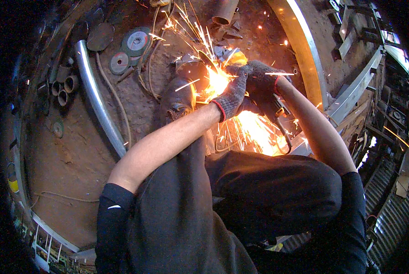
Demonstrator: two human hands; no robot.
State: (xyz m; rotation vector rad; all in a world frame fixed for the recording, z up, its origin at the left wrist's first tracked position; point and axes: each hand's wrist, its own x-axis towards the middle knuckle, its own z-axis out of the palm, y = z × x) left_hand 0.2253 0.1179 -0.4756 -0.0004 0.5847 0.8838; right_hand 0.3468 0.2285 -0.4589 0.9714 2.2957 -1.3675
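Both my hands wear grey knit gloves with red cuffs and are closed around a corded angle grinder (277, 111) in front of my knees. My right hand (260, 76) grips its dark body, from which a black cord loops down. My left hand (233, 98) is wrapped near the tool's front, just beside the glare. Bright sparks (217, 83) burst there, shooting up and also spraying below my wrists. Smoke-lit glare hides the contact point and the workpiece. My boot (179, 98) stands close to the left of the sparks.
Two grinding discs (136, 41) lie on the brown ground with cables beside them. A long shiny pipe (98, 96) lies to the left, near several short tubes (63, 98). On the right are a long metal bar (305, 45), a steel beam (357, 84) and scrap.
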